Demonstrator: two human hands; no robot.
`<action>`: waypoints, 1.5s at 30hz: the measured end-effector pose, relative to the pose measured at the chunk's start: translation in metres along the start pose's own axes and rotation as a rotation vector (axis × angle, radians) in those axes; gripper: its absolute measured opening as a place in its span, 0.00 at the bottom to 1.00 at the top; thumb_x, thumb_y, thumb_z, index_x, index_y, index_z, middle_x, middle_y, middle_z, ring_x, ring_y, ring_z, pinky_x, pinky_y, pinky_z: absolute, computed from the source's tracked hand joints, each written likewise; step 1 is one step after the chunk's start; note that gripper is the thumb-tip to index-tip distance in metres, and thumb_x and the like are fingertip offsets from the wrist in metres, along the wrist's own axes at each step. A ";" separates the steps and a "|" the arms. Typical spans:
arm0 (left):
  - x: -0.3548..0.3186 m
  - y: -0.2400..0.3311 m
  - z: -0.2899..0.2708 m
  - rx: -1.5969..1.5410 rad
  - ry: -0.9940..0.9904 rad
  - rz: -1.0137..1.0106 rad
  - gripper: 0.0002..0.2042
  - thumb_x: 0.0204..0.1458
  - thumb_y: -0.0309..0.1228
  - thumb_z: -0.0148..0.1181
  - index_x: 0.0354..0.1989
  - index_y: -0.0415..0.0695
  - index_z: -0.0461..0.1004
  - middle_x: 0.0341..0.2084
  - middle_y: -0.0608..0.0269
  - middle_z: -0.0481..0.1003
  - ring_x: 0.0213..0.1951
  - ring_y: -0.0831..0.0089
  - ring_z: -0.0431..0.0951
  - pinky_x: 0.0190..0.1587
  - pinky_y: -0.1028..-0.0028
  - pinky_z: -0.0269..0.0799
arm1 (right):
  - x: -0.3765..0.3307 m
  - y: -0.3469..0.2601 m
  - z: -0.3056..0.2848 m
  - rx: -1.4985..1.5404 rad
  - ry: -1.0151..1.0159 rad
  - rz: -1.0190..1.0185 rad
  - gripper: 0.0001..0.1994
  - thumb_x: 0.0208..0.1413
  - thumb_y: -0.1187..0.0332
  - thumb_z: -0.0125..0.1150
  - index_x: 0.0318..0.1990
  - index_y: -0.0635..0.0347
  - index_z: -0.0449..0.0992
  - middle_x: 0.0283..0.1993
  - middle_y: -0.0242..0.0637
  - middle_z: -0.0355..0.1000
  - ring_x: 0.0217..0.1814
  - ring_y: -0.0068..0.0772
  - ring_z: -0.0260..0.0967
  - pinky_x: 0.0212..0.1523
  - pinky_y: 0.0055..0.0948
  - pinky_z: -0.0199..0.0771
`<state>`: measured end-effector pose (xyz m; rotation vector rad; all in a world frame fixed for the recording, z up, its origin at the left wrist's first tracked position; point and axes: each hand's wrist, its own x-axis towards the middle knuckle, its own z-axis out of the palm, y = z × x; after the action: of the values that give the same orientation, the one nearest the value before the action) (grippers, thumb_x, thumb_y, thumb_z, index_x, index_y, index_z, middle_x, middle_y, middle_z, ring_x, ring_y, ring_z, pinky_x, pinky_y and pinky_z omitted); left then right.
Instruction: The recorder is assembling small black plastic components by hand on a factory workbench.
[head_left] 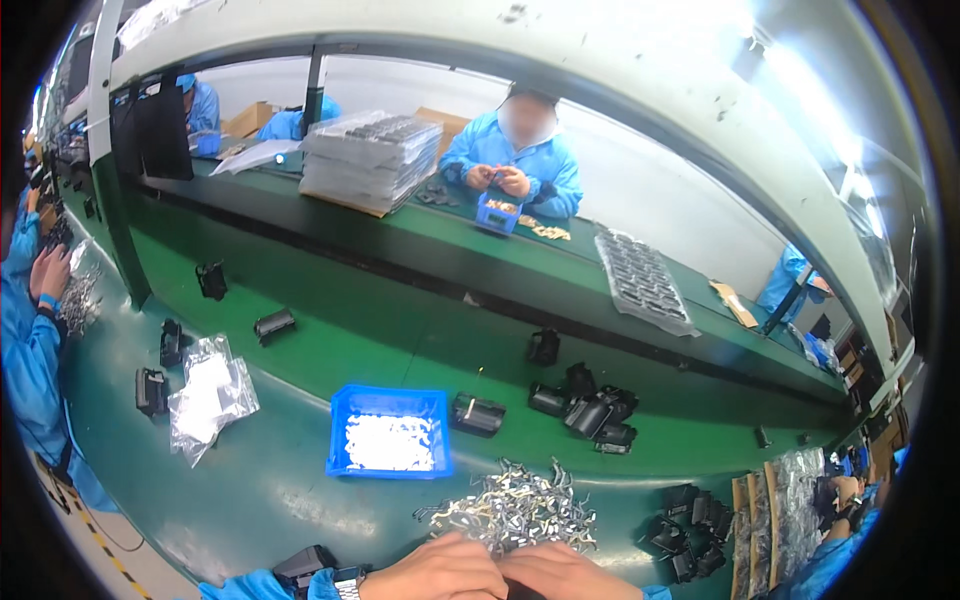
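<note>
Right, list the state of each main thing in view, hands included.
Left hand: partly curled, grip hidden
Right hand: close beside the left, grip hidden
Large blue bin: open, holding small white pieces
Wired parts: loose, heaped
Clear plastic bag: crumpled, seal unclear
Black housings: clustered
Plastic trays: stacked
Single tray: loaded with dark parts
Small blue bin: open, holding small pieces

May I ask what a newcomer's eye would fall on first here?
Probably the bright blue bin of small white pieces, left of centre on the green bench. The tangled heap of short wire leads beyond the left hand and right hand would likely come next, then the stack of clear plastic trays at the upper left.
</note>
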<state>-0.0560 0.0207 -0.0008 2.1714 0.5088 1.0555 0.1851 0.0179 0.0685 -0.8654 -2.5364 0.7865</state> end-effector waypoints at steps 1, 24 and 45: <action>0.002 0.003 -0.001 0.006 -0.004 0.021 0.05 0.56 0.34 0.69 0.36 0.48 0.81 0.39 0.67 0.80 0.43 0.63 0.77 0.50 0.65 0.67 | 0.004 0.002 -0.005 -0.018 0.014 -0.001 0.19 0.52 0.65 0.74 0.52 0.56 0.82 0.54 0.44 0.79 0.60 0.54 0.72 0.61 0.47 0.72; 0.000 -0.004 0.005 0.264 0.159 0.104 0.06 0.54 0.32 0.70 0.31 0.45 0.80 0.31 0.63 0.79 0.36 0.61 0.77 0.41 0.63 0.72 | -0.090 0.137 -0.134 -0.273 0.666 0.766 0.27 0.44 0.56 0.85 0.48 0.62 0.83 0.38 0.39 0.84 0.38 0.31 0.82 0.42 0.34 0.82; 0.012 -0.006 -0.007 0.052 0.401 -0.173 0.03 0.55 0.26 0.70 0.35 0.42 0.83 0.32 0.61 0.82 0.33 0.64 0.80 0.40 0.67 0.73 | -0.052 0.000 -0.021 0.062 -0.157 -0.012 0.06 0.55 0.71 0.68 0.40 0.55 0.80 0.39 0.35 0.78 0.43 0.47 0.76 0.49 0.43 0.76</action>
<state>-0.0545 0.0347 0.0046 1.9191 0.8969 1.3977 0.2343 -0.0076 0.0779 -0.7970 -2.6337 0.9588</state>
